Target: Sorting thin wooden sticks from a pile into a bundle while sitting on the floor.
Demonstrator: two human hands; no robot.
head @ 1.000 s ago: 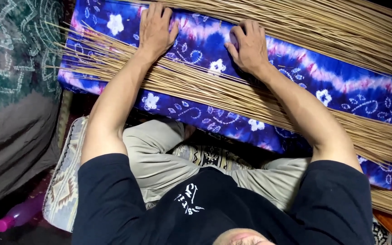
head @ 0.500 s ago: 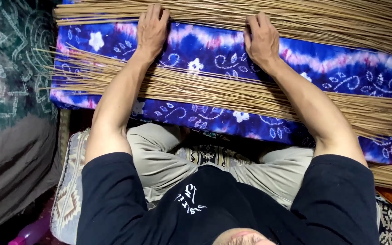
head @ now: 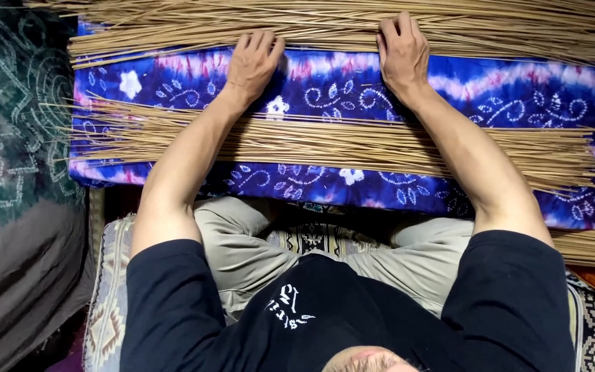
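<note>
Blue floral cloth (head: 352, 89) spans the frame; far stick bundle (head: 325, 24) at 12 o'clock, near stick bundle (head: 325, 141) mid-cloth. Left hand (head: 253, 65) and right hand (head: 402, 52) press flat, fingers spread, gripping nothing. Step: likely rolling or spreading sticks; next move needs even pressure.

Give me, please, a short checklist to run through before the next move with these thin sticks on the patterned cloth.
1. Left hand flat at the edge of the far layer of sticks: ok.
2. Right hand flat at the same edge, fingers on the sticks: ok.
3. Blue patterned cloth lying smooth between the two layers: ok.
4. Near layer of sticks tidy: not ok, loose ends splay out at the left.
5. Both forearms clear of the near layer: cannot tell, they pass over it.
6. Either hand gripping a stick: cannot tell, the palms hide it.
</note>
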